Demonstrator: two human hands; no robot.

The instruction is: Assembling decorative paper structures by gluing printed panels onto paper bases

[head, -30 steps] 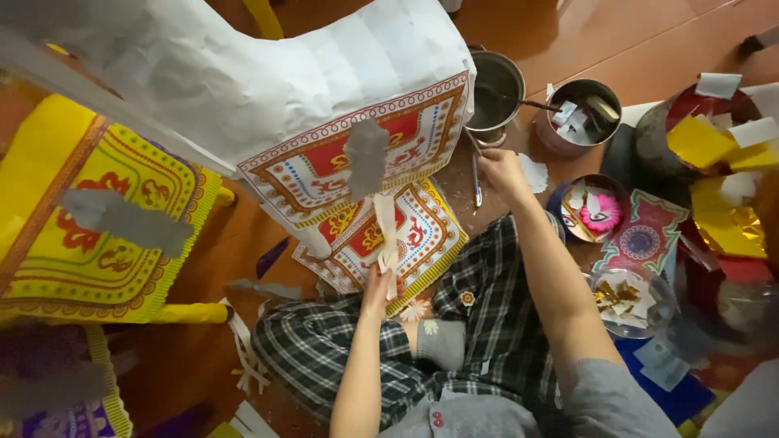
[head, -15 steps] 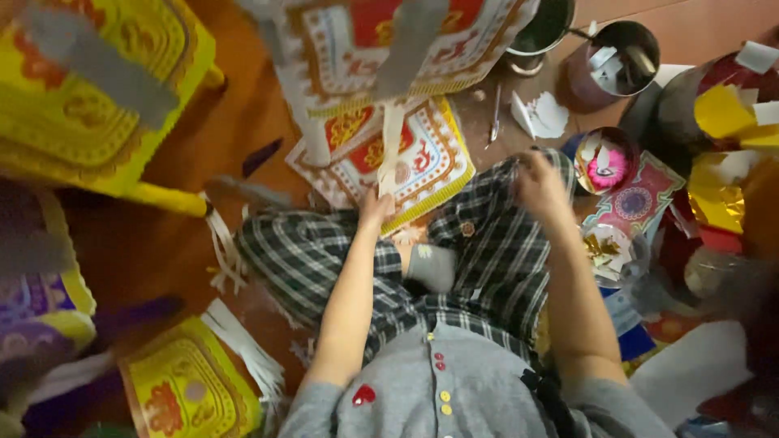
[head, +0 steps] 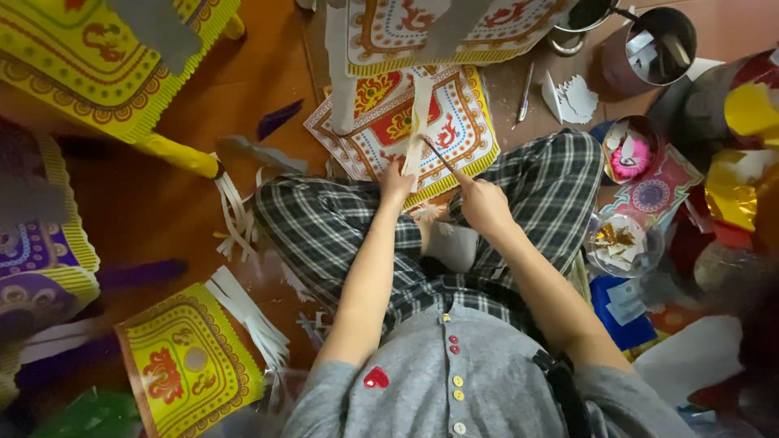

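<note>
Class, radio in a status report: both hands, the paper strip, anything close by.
Left hand pinching white paper strip. Right hand gripping thin stick, tip at strip. Patterned sheet lies underneath.

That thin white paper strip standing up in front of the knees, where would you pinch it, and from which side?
Probably near its lower end, where the left hand already pinches it. The paper strip is long, narrow and flat, rising from the hand toward the big printed sheet above, so its flat faces suit a pinch. Coming from the left seems best, since the right hand with its thin stick works from the right.
</note>
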